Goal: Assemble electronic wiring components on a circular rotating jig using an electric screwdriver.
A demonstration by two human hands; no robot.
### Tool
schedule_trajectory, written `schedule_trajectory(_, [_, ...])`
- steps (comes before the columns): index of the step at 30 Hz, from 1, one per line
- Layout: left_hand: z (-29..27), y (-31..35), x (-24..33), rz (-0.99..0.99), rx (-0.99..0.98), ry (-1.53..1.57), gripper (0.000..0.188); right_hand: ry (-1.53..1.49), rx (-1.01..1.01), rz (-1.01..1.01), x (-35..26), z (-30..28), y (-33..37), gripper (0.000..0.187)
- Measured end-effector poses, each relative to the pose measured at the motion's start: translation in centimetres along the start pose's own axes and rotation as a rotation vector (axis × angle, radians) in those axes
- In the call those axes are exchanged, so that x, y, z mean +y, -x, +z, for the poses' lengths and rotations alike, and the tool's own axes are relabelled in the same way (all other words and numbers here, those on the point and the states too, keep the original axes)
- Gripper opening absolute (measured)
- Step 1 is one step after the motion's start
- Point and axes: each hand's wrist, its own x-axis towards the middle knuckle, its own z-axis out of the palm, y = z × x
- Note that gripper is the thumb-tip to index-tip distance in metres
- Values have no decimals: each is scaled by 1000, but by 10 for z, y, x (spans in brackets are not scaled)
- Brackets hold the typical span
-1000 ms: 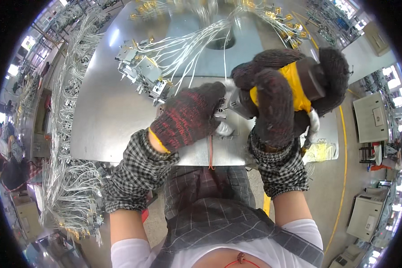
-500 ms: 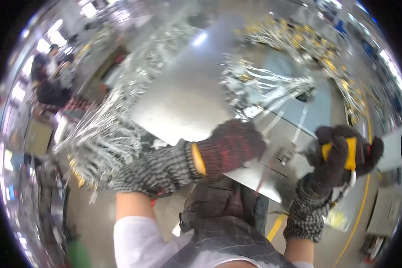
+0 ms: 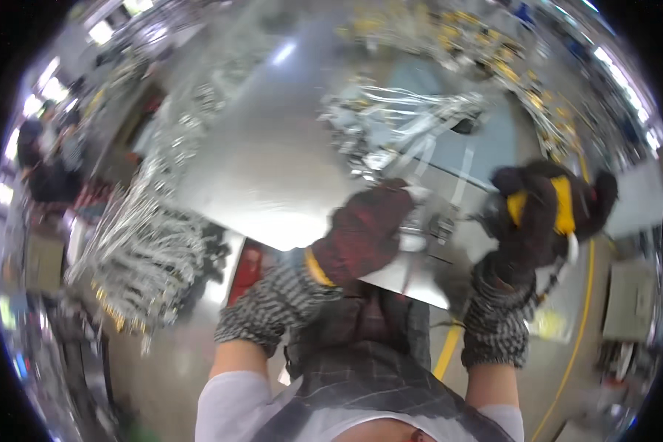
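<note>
Loose spot: the small metal part (image 3: 442, 227) lies on the desk (image 3: 258, 184) between my two hands, near the front edge; I'd judge that a careless brush of a glove could push it askew or off that edge.
Cable snag: a white strand from the bunch of white cables (image 3: 440, 107) runs down toward that part; if my knuckles caught it, I think the part could be dragged out of line.
Row of metal blocks: the metal blocks (image 3: 350, 136) sit just beyond my left glove, and a wide sweep of that arm might knock them out of order.
Heavy-looking tool: the black tool (image 3: 564, 206) with its yellow band is bulky, so a slack grip could let it tip onto the cables or the part.
Thick gloves: the knitted fabric probably dulls my feel, which could make me pinch a strand without noticing.
Right hand: my right hand (image 3: 534, 214) is curled well round the tool, fingers wrapped over its body, holding it up to the right of the part.
Left hand: my left hand (image 3: 368, 232) hangs over the front of the desk, left of the part, fingers bent inward; blur hides the tips, so I can't tell whether they grip or touch anything.
</note>
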Motion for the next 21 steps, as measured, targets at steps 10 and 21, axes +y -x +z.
schedule_trajectory(10, [22,-38,29,46,-256,239,64,-639,57,-17,4,-38,-30,82])
schedule_trajectory(21, [20,-47,15,-158,-457,150,58,-470,50,93,7,-24,-5,80])
